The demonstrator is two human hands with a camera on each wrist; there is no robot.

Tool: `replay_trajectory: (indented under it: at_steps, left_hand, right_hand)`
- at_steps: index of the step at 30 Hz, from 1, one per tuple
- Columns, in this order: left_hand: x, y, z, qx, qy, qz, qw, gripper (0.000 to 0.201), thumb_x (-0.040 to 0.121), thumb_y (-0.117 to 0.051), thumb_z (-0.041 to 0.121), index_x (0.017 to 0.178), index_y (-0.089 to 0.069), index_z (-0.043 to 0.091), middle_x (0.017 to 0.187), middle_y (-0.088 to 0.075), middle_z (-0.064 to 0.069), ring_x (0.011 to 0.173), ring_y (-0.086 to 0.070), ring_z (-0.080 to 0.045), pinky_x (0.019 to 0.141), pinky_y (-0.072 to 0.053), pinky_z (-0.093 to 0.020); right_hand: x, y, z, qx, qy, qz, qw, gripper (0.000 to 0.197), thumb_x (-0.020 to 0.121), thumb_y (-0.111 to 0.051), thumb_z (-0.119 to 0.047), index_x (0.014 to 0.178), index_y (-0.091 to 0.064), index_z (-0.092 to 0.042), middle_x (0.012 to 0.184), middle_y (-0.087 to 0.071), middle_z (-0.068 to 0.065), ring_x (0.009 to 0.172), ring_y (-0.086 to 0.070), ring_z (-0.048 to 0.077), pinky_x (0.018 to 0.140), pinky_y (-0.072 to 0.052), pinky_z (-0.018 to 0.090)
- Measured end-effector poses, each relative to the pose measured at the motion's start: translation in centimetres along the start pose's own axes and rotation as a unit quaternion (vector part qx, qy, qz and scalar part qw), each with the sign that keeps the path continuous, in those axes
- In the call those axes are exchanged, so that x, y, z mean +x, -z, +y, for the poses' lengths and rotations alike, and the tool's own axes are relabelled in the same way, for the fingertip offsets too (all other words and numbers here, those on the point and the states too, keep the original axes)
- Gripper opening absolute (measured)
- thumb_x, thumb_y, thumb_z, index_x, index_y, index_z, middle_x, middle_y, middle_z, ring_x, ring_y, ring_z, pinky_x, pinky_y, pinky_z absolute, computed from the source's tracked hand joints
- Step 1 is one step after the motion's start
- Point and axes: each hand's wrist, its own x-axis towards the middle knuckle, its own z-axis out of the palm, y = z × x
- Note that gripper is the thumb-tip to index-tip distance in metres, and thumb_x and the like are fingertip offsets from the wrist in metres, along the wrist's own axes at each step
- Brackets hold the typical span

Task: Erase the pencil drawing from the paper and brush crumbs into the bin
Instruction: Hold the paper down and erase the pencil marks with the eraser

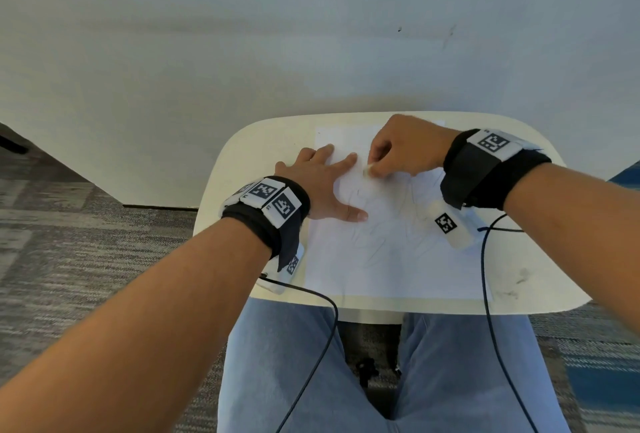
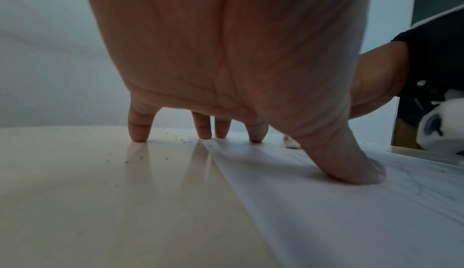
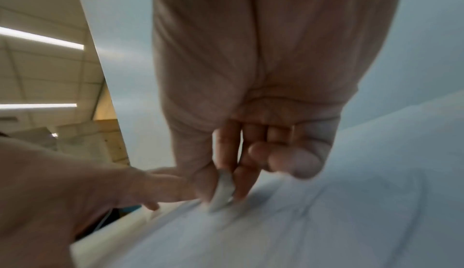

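Observation:
A white sheet of paper (image 1: 391, 259) with faint pencil lines (image 1: 377, 238) lies on a small cream table (image 1: 540, 280). My left hand (image 1: 325, 183) is spread flat, fingers straight, pressing the sheet's left part; in the left wrist view its thumb (image 2: 351, 165) sits on the paper (image 2: 351, 222) and its outer fingers on the table. My right hand (image 1: 405, 148) pinches a small white eraser (image 1: 367, 169) between thumb and fingers, its tip on the paper near the left index finger. The right wrist view shows the eraser (image 3: 222, 191) touching the sheet, blurred. No bin is in view.
Dark eraser crumbs (image 2: 180, 139) are scattered on the table by my left fingers. Black cables (image 1: 485, 280) run from both wrist bands over the table's near edge to my lap. A pale wall (image 1: 311, 34) stands right behind the table; grey carpet (image 1: 69, 242) lies to the left.

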Motion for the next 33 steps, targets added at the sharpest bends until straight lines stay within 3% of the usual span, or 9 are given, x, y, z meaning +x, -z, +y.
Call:
replay_trajectory:
  at_steps: [3, 6, 10, 14, 18, 23, 27, 29, 33]
  left_hand:
    - [0.0, -0.1, -0.1, -0.005, 0.001, -0.002, 1.0, 0.11, 0.068, -0.053, 0.087, 0.153, 0.005, 0.047, 0.165, 0.006, 0.006, 0.15, 0.001, -0.023, 0.113, -0.02, -0.059]
    - [0.0, 0.0, 0.0, -0.001, 0.0, -0.004, 1.0, 0.11, 0.068, -0.054, 0.087, 0.153, 0.005, 0.047, 0.165, 0.006, 0.006, 0.15, 0.001, -0.023, 0.113, -0.021, -0.059]
    - [0.0, 0.1, 0.0, -0.008, -0.001, -0.002, 1.0, 0.111, 0.068, -0.055, 0.086, 0.153, 0.004, 0.046, 0.165, 0.006, 0.006, 0.15, 0.001, -0.022, 0.113, -0.02, -0.059]
    - [0.0, 0.0, 0.1, -0.008, -0.002, 0.0, 1.0, 0.111, 0.068, -0.056, 0.085, 0.154, 0.003, 0.045, 0.165, 0.005, 0.006, 0.15, 0.0, -0.023, 0.112, -0.021, -0.059]
    - [-0.1, 0.2, 0.1, -0.012, -0.003, 0.003, 1.0, 0.108, 0.068, -0.058, 0.084, 0.153, -0.002, 0.046, 0.165, 0.003, 0.005, 0.15, -0.001, -0.024, 0.112, -0.021, -0.06]
    - [-0.2, 0.2, 0.1, -0.014, -0.004, 0.006, 1.0, 0.102, 0.068, -0.059, 0.083, 0.152, -0.012, 0.048, 0.165, 0.001, 0.004, 0.15, -0.003, -0.024, 0.111, -0.022, -0.061]
    - [0.1, 0.0, 0.1, -0.019, -0.001, 0.007, 1.0, 0.108, 0.067, -0.06, 0.083, 0.152, -0.004, 0.049, 0.165, 0.001, 0.005, 0.149, -0.002, -0.023, 0.111, -0.022, -0.061]
    - [0.1, -0.1, 0.1, -0.016, -0.003, 0.007, 1.0, 0.109, 0.067, -0.06, 0.084, 0.153, -0.003, 0.048, 0.165, 0.001, 0.006, 0.15, -0.002, -0.024, 0.111, -0.022, -0.061]
    - [0.1, 0.2, 0.3, -0.012, -0.001, -0.002, 1.0, 0.109, 0.069, -0.06, 0.082, 0.154, -0.003, 0.044, 0.165, 0.001, 0.006, 0.15, -0.002, -0.023, 0.111, -0.022, -0.058]
  right_hand:
    - [0.1, 0.1, 0.1, -0.008, 0.003, 0.037, 0.999, 0.011, 0.079, -0.075, -0.026, 0.075, -0.074, -0.016, 0.069, -0.068, -0.007, 0.06, -0.061, 0.014, 0.056, -0.053, 0.027]
    - [-0.6, -0.4, -0.8, -0.008, 0.026, -0.062, 0.998, 0.012, 0.079, -0.076, -0.031, 0.076, -0.074, -0.019, 0.066, -0.066, -0.008, 0.054, -0.056, 0.011, 0.049, -0.049, 0.022]
    - [-0.1, 0.2, 0.0, -0.014, 0.004, 0.033, 0.999, 0.013, 0.079, -0.074, -0.03, 0.074, -0.074, -0.017, 0.07, -0.07, -0.006, 0.065, -0.066, 0.02, 0.062, -0.058, 0.036]
    - [-1.0, -0.6, -0.7, 0.001, 0.024, -0.034, 0.999, 0.012, 0.08, -0.075, -0.028, 0.075, -0.074, -0.018, 0.065, -0.065, -0.008, 0.053, -0.057, 0.009, 0.051, -0.052, 0.024]
    - [0.0, -0.8, -1.3, -0.024, 0.026, 0.053, 0.998, 0.011, 0.077, -0.071, -0.02, 0.068, -0.071, -0.014, 0.061, -0.061, -0.01, 0.056, -0.054, 0.007, 0.059, -0.047, 0.027]
    - [0.0, -1.5, -2.2, -0.006, 0.046, -0.031, 0.998, 0.008, 0.078, -0.074, -0.023, 0.073, -0.075, -0.017, 0.061, -0.062, -0.011, 0.054, -0.055, 0.006, 0.049, -0.052, 0.021]
    - [0.3, -0.9, -0.9, 0.009, 0.016, 0.053, 0.998, 0.011, 0.08, -0.071, -0.023, 0.076, -0.075, -0.014, 0.068, -0.068, -0.003, 0.056, -0.059, 0.013, 0.045, -0.045, 0.019]
    - [-0.2, -1.2, -0.8, 0.019, 0.023, 0.025, 0.999, 0.01, 0.081, -0.072, -0.023, 0.077, -0.075, -0.014, 0.068, -0.068, -0.003, 0.055, -0.059, 0.012, 0.043, -0.046, 0.014]
    - [-0.8, -0.2, 0.1, 0.01, 0.025, -0.034, 0.999, 0.014, 0.085, -0.071, -0.029, 0.085, -0.075, -0.016, 0.077, -0.072, -0.002, 0.054, -0.068, 0.018, 0.059, -0.055, 0.021]
